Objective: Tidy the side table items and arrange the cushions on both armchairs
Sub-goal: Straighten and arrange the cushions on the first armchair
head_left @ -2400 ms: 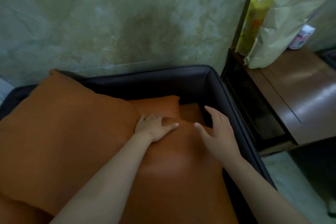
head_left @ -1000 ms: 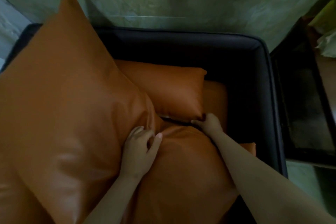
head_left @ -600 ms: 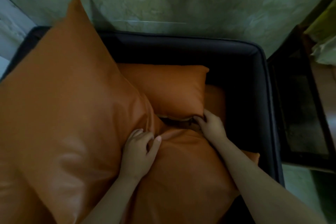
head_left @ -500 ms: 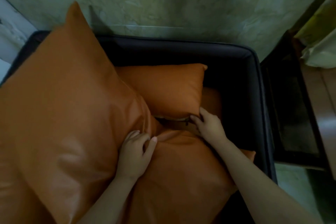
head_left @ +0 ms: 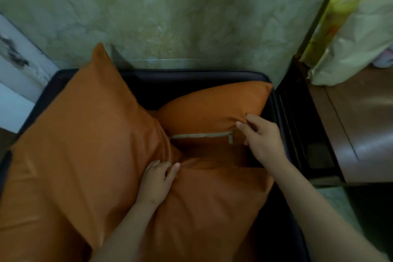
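Three orange cushions fill a dark armchair [head_left: 195, 76]. A large cushion [head_left: 80, 144] leans on the left side. A small cushion [head_left: 214, 108] lies at the back right, lifted at its front edge so its pale zipper shows. My right hand [head_left: 259, 136] pinches that edge at the right corner. A front cushion [head_left: 208, 202] lies flat on the seat. My left hand [head_left: 157, 181] presses where the large and front cushions meet, fingers curled into the fabric.
A green marbled wall stands behind the chair. To the right is a brown wooden side table [head_left: 365, 125] with a yellow packet [head_left: 331, 19] and a pale bag [head_left: 357, 44] leaning at its back. The chair's dark right arm [head_left: 274, 112] borders the table.
My right hand took hold of the small cushion's front edge and lifted and shifted it to the right, baring its zipper. My left hand stayed pressed at the seam.
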Motion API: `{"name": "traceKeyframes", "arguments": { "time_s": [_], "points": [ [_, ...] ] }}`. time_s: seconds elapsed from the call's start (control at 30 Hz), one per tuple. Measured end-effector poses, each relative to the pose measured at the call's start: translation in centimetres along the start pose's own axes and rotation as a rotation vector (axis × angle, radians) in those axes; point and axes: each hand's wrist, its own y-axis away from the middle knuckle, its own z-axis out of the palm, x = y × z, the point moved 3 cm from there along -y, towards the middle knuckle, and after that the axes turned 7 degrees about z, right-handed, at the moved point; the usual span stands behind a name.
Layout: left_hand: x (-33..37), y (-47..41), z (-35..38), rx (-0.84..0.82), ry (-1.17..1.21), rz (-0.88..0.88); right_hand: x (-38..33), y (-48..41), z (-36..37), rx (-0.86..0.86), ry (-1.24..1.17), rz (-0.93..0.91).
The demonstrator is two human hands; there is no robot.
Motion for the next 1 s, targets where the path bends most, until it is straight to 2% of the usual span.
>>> {"name": "traceKeyframes", "arguments": {
  "time_s": [0.07,0.13,0.2,0.33,0.47,0.57,0.73,1.0],
  "points": [
    [0.2,-0.3,-0.2,-0.011,0.031,-0.001,1.7,1.5,-2.5,0.115,-0.030,0.080],
    [0.2,-0.3,-0.5,-0.033,0.050,-0.005,3.9,3.8,-3.7,0.136,0.055,0.116],
    [-0.2,0.0,-0.8,-0.039,0.046,0.005,6.3,6.4,-3.3,0.126,0.196,0.111],
    [-0.6,1.5,-2.0,-0.036,0.051,0.091,8.8,11.0,-1.9,0.230,0.168,0.119],
    [-1.7,3.3,-5.0,-0.056,-0.049,0.215,8.0,13.6,-1.2,0.298,0.255,0.042],
    [-2.5,3.9,-7.5,-0.064,-0.111,0.264,7.5,15.3,-0.9,0.316,0.291,0.053],
    [-2.0,4.2,-9.7,-0.057,-0.139,0.303,8.4,20.7,-0.6,0.339,0.346,0.174],
    [-2.2,2.9,-10.3,-0.055,-0.209,0.336,10.0,27.5,1.0,0.240,0.385,0.245]
  ]
}}
